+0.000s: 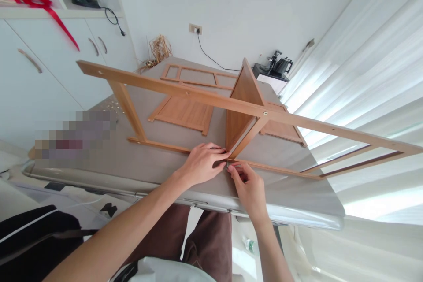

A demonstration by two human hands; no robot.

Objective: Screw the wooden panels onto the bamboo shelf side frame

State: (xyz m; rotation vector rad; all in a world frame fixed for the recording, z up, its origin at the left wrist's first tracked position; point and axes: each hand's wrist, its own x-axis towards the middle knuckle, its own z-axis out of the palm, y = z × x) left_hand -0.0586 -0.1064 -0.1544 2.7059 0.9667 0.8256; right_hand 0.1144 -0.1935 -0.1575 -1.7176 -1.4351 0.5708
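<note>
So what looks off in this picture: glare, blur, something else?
Head view: light glares through the white curtains on the right, washing out folds; same head view, a pixelated patch covers the left of the table; also in the head view, the small piece at the right hand's fingertips is too tiny to make out.

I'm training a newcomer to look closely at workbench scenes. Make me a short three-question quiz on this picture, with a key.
1. True or false: the left hand is at the lower rail of the wooden frame.

2. What sits in the wall outlet?
A) a red ribbon
B) a black plug
C) a curtain

3. Fill in (small or large): the right hand holds a ____ item at its fingertips.

Key: 1. True. 2. B. 3. Small.
</note>
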